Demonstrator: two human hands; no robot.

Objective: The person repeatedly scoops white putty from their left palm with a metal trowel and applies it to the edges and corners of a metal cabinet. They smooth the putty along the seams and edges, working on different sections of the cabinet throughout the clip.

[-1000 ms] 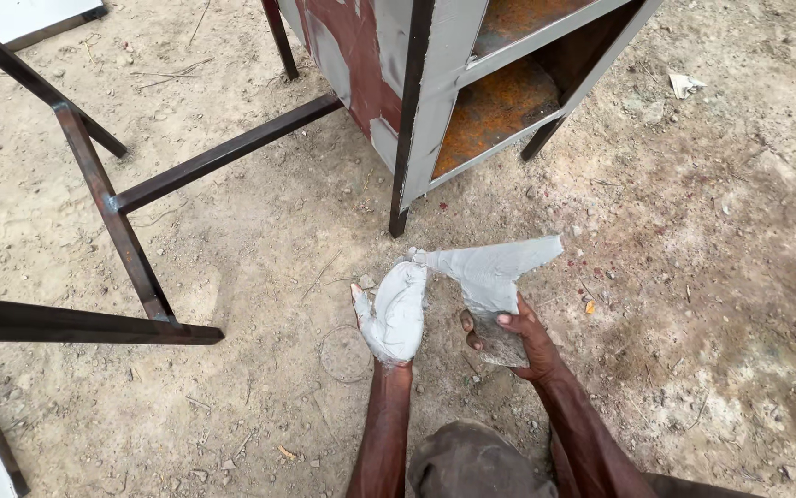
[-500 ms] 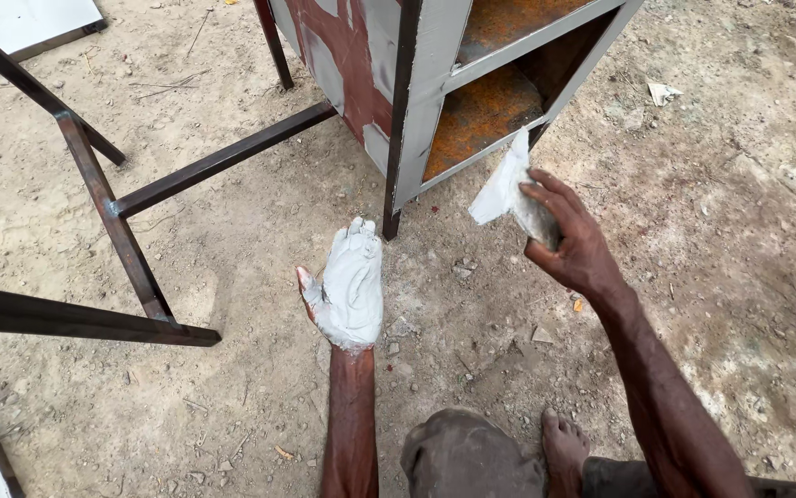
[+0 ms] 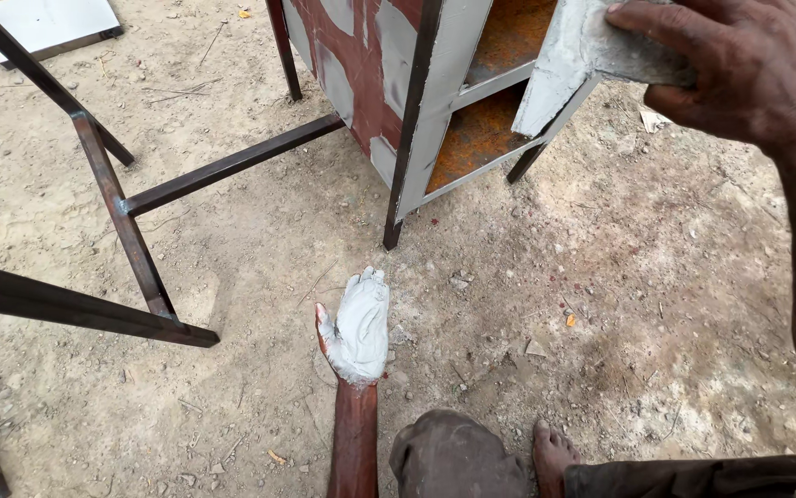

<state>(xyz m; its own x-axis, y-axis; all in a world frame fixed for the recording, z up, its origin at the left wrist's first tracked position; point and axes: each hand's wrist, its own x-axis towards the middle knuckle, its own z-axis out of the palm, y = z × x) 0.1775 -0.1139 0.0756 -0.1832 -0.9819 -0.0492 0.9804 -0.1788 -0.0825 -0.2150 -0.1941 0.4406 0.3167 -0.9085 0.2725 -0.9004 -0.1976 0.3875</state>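
Right hand risen to cabinet, gripping grey scraper (putty-smeared), left hand open, lowered.

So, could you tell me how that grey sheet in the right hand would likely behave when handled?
The grey sheet is probably floppy: its free corner droops below the right hand. It looks thin, so likely light. Its surface seems coated with the same pale paste that covers the left hand, so it may be rather slippery and smear.
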